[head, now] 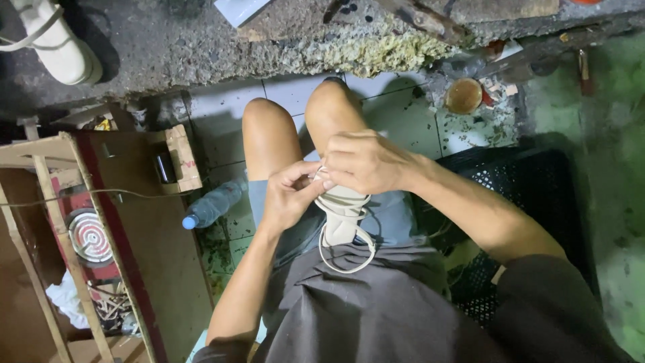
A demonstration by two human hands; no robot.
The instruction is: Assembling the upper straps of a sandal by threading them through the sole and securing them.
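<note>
A cream strappy sandal [342, 218] is held over the lap, between the knees, sole toward the body and thin loop straps hanging down. Its upper end is gripped by the right hand [366, 161], fingers closed over it; the left hand [289, 195] is pinched on a strap end just beside. Strap fitting appears to be the step in hand; firm, steady pinching is judged needed next. A plastic bottle [213, 204] lies on the tiled floor [222, 114] nearby.
</note>
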